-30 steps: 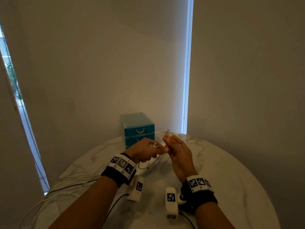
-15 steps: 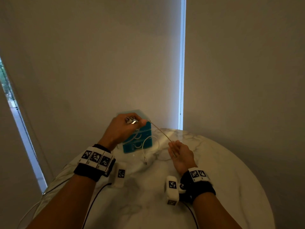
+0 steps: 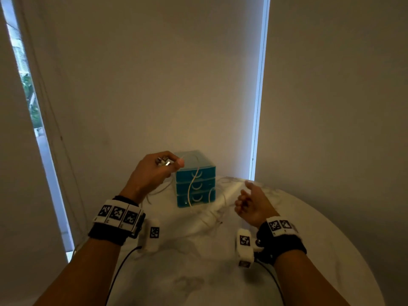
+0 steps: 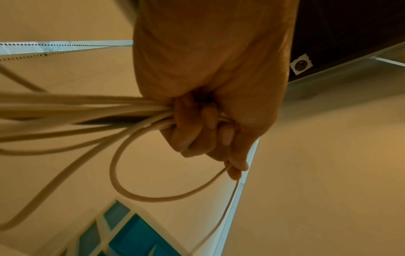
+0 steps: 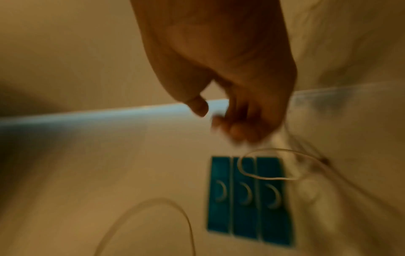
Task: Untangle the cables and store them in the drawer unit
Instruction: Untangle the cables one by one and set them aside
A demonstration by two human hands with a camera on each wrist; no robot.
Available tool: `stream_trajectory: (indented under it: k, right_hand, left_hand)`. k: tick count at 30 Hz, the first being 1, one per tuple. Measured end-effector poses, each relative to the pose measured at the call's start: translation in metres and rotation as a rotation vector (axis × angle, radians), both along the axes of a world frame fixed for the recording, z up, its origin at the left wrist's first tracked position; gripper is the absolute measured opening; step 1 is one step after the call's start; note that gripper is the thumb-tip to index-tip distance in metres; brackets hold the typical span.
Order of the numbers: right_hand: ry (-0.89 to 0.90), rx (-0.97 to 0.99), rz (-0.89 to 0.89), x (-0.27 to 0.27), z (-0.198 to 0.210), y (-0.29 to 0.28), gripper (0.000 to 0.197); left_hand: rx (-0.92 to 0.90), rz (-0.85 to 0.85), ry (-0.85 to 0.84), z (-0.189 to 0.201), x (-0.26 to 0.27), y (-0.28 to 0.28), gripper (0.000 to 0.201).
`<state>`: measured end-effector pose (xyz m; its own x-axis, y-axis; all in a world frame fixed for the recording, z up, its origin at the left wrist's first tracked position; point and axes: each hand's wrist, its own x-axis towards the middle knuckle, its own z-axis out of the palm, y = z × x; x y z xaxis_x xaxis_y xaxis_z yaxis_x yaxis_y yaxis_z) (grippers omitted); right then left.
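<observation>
Three drawers: drawer unit (image 3: pixel 195 184) stands at the far side of the surface (image 3: pixel 198 272), all three fronts closed.
Step in hand: untangling, by my reading; no cable is ready for storing yet.
Left hand (image 3: pixel 152 175): raised beside the unit's top, its grip closed round a bunch of cables (image 4: pixel 92 110); metal plug ends (image 3: pixel 163 162) stick out above the knuckles. The left wrist view shows several pale strands gathered in the curled fingers (image 4: pixel 192 131), with one loop hanging free below.
Right hand (image 3: pixel 251 202): low over the surface, right of the unit, fingers loosely curled. The right wrist view is blurred; a thin strand passes close by the fingertips (image 5: pixel 236 129), but I cannot tell whether this grip holds it or is empty.
Cable position: strands hang from the left hand across the unit's front and trail onto the surface in loose curves between the two hands (image 3: pixel 207 217).
Progress: early to middle, judged from the loops that cross one another.
Next move calls for: the right hand taking one strand and drawing it clear of the bunch while the left keeps the plug ends together.
After that: a drawer must be pulled open, which needs one hand free.
Risk: hanging strands could catch on the unit.
</observation>
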<state>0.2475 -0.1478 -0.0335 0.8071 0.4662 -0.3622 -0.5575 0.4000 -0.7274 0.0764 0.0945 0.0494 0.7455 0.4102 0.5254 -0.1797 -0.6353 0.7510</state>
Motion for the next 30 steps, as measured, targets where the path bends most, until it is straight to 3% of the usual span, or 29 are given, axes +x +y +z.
stream_trajectory:
  k: [2, 5, 7, 11, 13, 17, 20, 23, 24, 26, 28, 30]
  right_hand:
    - [0.004, -0.033, 0.255, -0.023, -0.008, 0.022, 0.065]
    - [-0.045, -0.181, 0.414, -0.046, -0.021, 0.052, 0.089]
    - [-0.199, -0.415, 0.459, -0.055, -0.030, 0.072, 0.082]
    - [-0.733, -0.933, 0.517, -0.048, -0.048, 0.087, 0.039]
    - [-0.848, -1.017, 0.305, -0.040, -0.051, 0.085, 0.036]
    - [-0.758, -0.779, -0.400, -0.023, -0.031, 0.060, 0.048]
    - [-0.573, -0.558, -0.685, -0.008, -0.007, 0.031, 0.053]
    - [-0.252, -0.374, -0.684, 0.003, 0.014, -0.012, 0.055]
    - [-0.233, -0.343, -0.604, 0.002, 0.021, -0.027, 0.046]
    - [-0.214, -0.332, -0.408, 0.008, 0.034, -0.046, 0.012]
    - [-0.287, -0.400, -0.393, 0.014, 0.038, -0.049, 0.023]
    - [-0.332, -0.405, -0.391, 0.011, 0.055, -0.032, 0.019]
  left_hand:
    - [0.045, -0.030, 0.029, -0.003, -0.001, -0.006, 0.022]
    - [0.063, -0.060, 0.057, -0.003, -0.005, -0.014, 0.019]
    - [0.060, -0.067, 0.053, 0.000, -0.009, -0.013, 0.019]
    - [0.000, -0.044, 0.007, 0.011, -0.020, -0.005, 0.022]
    - [-0.029, -0.027, -0.016, 0.016, -0.024, -0.002, 0.024]
    - [-0.063, 0.012, -0.057, 0.019, -0.027, 0.006, 0.025]
    - [-0.053, 0.034, -0.038, 0.016, -0.024, 0.010, 0.025]
    - [-0.069, 0.002, 0.049, 0.008, -0.018, 0.012, 0.022]
    - [-0.074, -0.029, 0.100, 0.005, -0.017, 0.012, 0.022]
    - [-0.081, -0.083, 0.198, -0.001, -0.014, 0.009, 0.023]
    - [-0.081, -0.091, 0.215, -0.002, -0.015, 0.006, 0.023]
    - [-0.032, -0.008, 0.147, 0.002, -0.018, 0.005, 0.024]
